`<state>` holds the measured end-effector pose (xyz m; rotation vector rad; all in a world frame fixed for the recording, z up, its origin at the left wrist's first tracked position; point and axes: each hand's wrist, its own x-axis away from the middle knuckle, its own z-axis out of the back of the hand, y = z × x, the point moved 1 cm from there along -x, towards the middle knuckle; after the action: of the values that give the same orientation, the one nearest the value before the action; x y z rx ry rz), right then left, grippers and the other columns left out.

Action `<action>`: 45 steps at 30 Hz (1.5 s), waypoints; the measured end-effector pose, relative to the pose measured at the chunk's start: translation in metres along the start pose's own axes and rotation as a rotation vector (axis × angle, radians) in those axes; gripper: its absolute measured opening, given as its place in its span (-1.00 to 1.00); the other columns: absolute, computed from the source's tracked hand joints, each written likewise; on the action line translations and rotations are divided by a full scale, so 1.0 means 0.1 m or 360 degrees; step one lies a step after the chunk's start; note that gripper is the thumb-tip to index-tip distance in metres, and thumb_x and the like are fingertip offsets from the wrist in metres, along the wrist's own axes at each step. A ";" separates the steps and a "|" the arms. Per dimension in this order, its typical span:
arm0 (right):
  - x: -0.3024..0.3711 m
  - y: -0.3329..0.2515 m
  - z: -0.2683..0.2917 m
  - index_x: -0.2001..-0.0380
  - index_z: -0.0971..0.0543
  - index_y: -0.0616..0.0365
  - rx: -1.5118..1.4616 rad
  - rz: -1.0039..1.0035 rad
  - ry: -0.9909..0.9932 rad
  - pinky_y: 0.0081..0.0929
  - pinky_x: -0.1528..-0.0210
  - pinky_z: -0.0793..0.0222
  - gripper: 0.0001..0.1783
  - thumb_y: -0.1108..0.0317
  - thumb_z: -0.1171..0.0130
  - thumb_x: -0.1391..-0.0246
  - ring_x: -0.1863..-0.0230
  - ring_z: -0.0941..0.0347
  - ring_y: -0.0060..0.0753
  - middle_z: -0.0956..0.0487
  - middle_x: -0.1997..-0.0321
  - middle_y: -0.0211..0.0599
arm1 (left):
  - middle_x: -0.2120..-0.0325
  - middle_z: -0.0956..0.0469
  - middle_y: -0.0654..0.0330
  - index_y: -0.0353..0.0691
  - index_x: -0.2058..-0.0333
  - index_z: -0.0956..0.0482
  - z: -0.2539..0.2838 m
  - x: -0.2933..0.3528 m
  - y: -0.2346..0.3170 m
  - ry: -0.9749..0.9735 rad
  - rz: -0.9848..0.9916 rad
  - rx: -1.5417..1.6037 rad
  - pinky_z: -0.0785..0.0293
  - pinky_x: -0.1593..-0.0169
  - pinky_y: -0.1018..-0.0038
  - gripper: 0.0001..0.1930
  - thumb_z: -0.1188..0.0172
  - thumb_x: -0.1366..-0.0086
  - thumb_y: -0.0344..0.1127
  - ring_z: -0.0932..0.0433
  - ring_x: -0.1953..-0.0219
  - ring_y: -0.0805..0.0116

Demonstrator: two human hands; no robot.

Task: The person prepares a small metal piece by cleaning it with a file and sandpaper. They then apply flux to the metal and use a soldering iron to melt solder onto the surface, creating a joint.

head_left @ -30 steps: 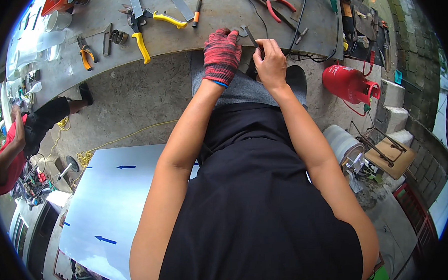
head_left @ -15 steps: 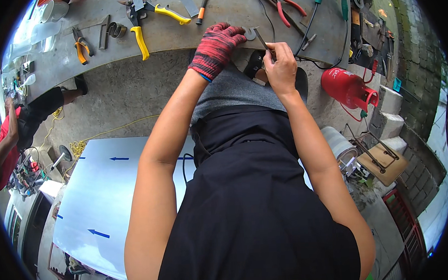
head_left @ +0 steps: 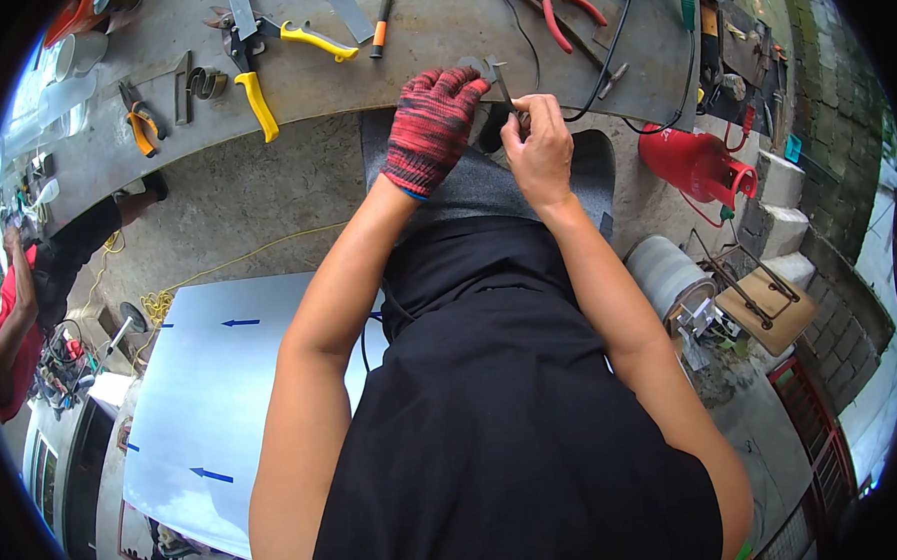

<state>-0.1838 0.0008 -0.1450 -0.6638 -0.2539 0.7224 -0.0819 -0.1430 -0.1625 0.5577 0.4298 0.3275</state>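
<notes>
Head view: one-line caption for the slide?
Gloved left hand and bare right hand work a small metal piece at the workbench edge.

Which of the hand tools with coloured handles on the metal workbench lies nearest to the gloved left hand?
The orange-handled screwdriver, just above the red knitted glove; the yellow-handled snips lie farther left.

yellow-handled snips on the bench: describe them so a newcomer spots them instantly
Start at the grey metal workbench along the top. Left of the red-gloved left hand lie the yellow-handled snips, blades pointing away. Their two bright yellow handles splay apart, much larger than the small orange-handled pliers further left.
</notes>
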 end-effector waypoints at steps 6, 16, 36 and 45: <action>-0.12 0.03 0.03 0.23 -0.57 0.19 0.0032 0.0086 0.0021 -0.17 0.11 -0.50 -0.78 0.58 -0.25 0.00 0.16 -0.57 0.00 -0.58 0.21 -0.16 | -0.01 -0.64 0.18 -0.05 0.01 -0.65 -0.06 -0.07 -0.17 -0.0136 -0.0024 -0.0052 -0.49 -0.14 0.17 -0.58 -0.22 -0.10 -0.44 -0.59 0.02 0.02; -0.08 0.00 0.00 0.22 -0.57 0.19 0.0028 0.0032 -0.0025 -0.16 0.18 -0.49 -0.78 0.56 -0.26 -0.01 0.25 -0.57 -0.03 -0.56 0.24 -0.16 | -0.01 -0.64 0.16 0.01 -0.08 -0.63 -0.04 -0.12 -0.17 -0.0140 -0.0044 0.0076 -0.53 -0.11 0.19 -0.52 -0.18 -0.14 -0.46 -0.59 0.01 0.04; -0.12 -0.10 0.01 0.08 -0.60 0.20 -0.0025 0.0047 -0.0064 -0.22 0.25 -0.49 -0.65 0.57 -0.29 0.00 0.35 -0.57 -0.15 -0.57 0.20 -0.19 | -0.15 -0.57 0.14 0.20 -0.21 -0.56 -0.08 -0.02 -0.05 -0.0203 0.0022 -0.0097 -0.46 -0.22 0.16 -0.44 -0.19 -0.21 -0.39 -0.55 -0.12 0.02; -0.19 -0.02 -0.08 -0.02 -0.67 0.22 -0.0001 0.0128 -0.0023 -0.22 0.18 -0.50 -0.57 0.60 -0.29 -0.01 0.26 -0.57 -0.13 -0.56 0.24 -0.17 | -0.15 -0.57 0.16 0.17 -0.21 -0.56 -0.09 0.00 -0.03 -0.0199 0.0062 -0.0104 -0.46 -0.20 0.16 -0.44 -0.20 -0.20 -0.39 -0.55 -0.10 0.00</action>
<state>-0.1930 -0.0167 -0.1494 -0.6726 -0.2417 0.8042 -0.0862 -0.1412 -0.1710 0.5203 0.2866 0.3410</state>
